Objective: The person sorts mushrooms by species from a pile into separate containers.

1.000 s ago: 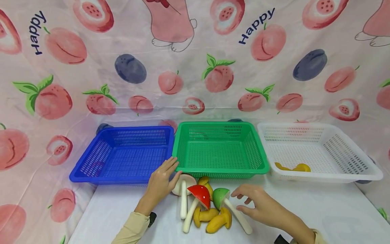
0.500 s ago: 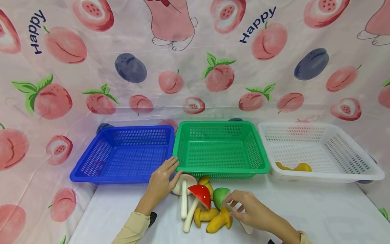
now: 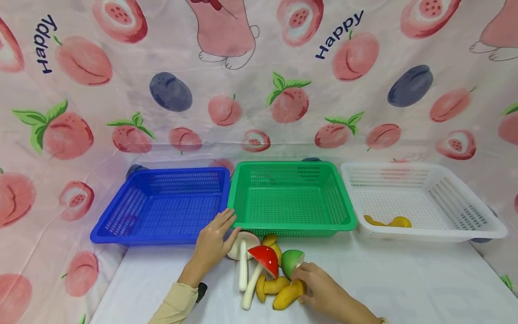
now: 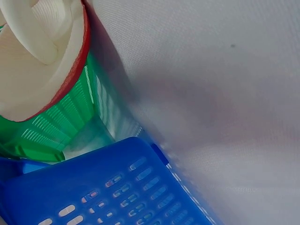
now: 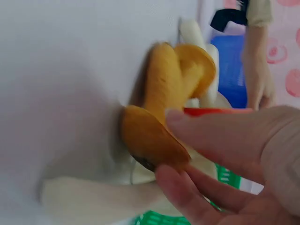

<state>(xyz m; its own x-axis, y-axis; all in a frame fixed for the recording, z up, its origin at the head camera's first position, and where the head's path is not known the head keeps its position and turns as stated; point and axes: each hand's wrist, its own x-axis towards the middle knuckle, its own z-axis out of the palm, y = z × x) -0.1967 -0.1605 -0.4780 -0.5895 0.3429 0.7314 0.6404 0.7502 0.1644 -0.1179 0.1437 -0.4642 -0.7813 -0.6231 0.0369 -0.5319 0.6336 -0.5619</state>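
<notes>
My right hand (image 3: 319, 285) pinches the cap of a yellow toy mushroom (image 3: 285, 298) on the white table. In the right wrist view, thumb and fingers lie on either side of that brown-yellow cap (image 5: 151, 137). Beside it are a second yellow mushroom (image 3: 276, 285) and a green-capped mushroom (image 3: 291, 262), whose white stem is mostly hidden by my hand in the head view. My left hand (image 3: 212, 243), fingers extended, lies at the green basket's near left corner, next to a white-stemmed mushroom with its pale underside up (image 3: 243, 265); its rim shows red in the left wrist view.
A red mushroom with white dots (image 3: 265, 258) and another yellow one (image 3: 271, 245) lie between my hands. Behind stand a blue basket (image 3: 158, 238), a green basket (image 3: 291, 225) and a white basket (image 3: 441, 233) holding yellow mushroom pieces (image 3: 398, 222).
My right hand has moved left and down from beside the green mushroom to the yellow mushroom, and its fingers have closed on the cap. My left hand stays put.
</notes>
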